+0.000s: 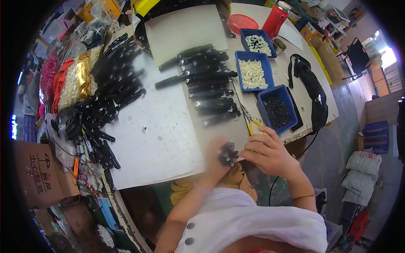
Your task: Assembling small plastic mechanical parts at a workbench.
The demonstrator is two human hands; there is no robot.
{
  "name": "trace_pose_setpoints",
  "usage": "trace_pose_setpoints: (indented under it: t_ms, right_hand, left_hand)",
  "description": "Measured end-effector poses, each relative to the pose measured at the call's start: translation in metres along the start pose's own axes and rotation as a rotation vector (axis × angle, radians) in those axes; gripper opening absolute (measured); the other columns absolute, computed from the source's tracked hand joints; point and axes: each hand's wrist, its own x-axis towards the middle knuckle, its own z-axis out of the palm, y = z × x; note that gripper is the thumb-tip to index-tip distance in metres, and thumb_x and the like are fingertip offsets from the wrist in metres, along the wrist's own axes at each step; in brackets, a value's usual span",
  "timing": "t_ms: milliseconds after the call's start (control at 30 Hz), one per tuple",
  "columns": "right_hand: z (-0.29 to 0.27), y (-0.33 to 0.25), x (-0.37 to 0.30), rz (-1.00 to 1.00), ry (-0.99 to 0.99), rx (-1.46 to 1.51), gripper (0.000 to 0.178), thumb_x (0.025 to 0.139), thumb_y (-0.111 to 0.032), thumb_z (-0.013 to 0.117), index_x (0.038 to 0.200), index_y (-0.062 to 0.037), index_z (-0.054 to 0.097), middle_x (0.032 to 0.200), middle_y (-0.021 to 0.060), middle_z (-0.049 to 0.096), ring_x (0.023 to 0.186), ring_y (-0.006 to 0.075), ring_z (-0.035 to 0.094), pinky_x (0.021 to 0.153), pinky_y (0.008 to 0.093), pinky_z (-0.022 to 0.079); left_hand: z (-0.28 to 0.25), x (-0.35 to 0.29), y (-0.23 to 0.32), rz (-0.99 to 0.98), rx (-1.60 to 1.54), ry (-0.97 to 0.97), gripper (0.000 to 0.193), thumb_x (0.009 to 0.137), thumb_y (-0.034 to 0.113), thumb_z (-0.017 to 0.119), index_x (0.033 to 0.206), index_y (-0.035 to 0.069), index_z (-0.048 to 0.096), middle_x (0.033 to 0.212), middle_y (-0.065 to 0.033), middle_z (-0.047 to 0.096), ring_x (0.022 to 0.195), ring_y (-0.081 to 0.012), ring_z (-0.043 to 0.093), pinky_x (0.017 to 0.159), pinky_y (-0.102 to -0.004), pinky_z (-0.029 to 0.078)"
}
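The left hand point(214, 158) grips a black bundle point(228, 155), seemingly to steady it — the right hand point(268, 153) pinches its side between fingers; a blue tray point(276, 91) sits near, likely for reach.

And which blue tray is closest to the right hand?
The front blue tray, holding black pieces; the middle tray and far tray hold mostly white pieces, farther away.

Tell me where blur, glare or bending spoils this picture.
Head view: left hand smeared by motion blur, right hand crisper; head view: nearest black piece in the row soft-edged; head view: bright patch at far right blown out; head view: table edges bowed, corners black.
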Motion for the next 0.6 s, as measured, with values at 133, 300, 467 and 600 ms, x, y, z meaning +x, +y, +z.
trace_pose_setpoints:
  t_ms: [133, 300, 467, 600]
  right_hand:
    - [0.000, 0.000, -0.003, 0.109, 0.092, 0.091, 0.025, 0.068, -0.011, 0.062, 0.092, -0.0147, 0.062, 0.095, -0.0001, 0.054, 0.101, 0.0183, 0.050, 0.098, 0.0441, 0.034]
    - [0.003, 0.001, 0.002, 0.058, 0.062, 0.049, 0.022, 0.068, -0.011, 0.062, 0.090, -0.0158, 0.062, 0.096, 0.0005, 0.053, 0.102, 0.0196, 0.049, 0.098, 0.0447, 0.034]
    - [-0.001, 0.003, 0.013, 0.095, -0.024, 0.145, 0.019, 0.066, -0.011, 0.063, 0.084, -0.0139, 0.061, 0.096, 0.0014, 0.053, 0.104, 0.0220, 0.048, 0.098, 0.0454, 0.033]
    - [-0.003, 0.006, 0.012, 0.105, 0.078, 0.188, 0.021, 0.064, -0.010, 0.064, 0.084, -0.0137, 0.060, 0.097, 0.0016, 0.053, 0.104, 0.0222, 0.047, 0.098, 0.0458, 0.033]
  left_hand:
    - [0.000, -0.007, -0.003, -0.115, -0.091, -0.013, 0.067, 0.065, 0.018, 0.078, 0.121, 0.005, 0.043, 0.117, -0.0172, 0.048, 0.108, -0.0357, 0.048, 0.093, -0.0426, 0.039]
    - [-0.001, 0.001, 0.002, -0.011, 0.006, 0.008, 0.066, 0.065, 0.015, 0.079, 0.119, 0.004, 0.043, 0.113, -0.0158, 0.050, 0.097, -0.0270, 0.054, 0.081, -0.0325, 0.046]
    - [0.001, -0.003, 0.000, -0.046, -0.015, -0.023, 0.064, 0.065, 0.019, 0.078, 0.118, 0.005, 0.045, 0.112, -0.0164, 0.050, 0.100, -0.0318, 0.052, 0.085, -0.0379, 0.043]
    - [0.004, -0.006, -0.004, -0.054, -0.041, 0.015, 0.062, 0.063, 0.023, 0.078, 0.114, 0.005, 0.048, 0.111, -0.0166, 0.051, 0.102, -0.0357, 0.050, 0.089, -0.0422, 0.041]
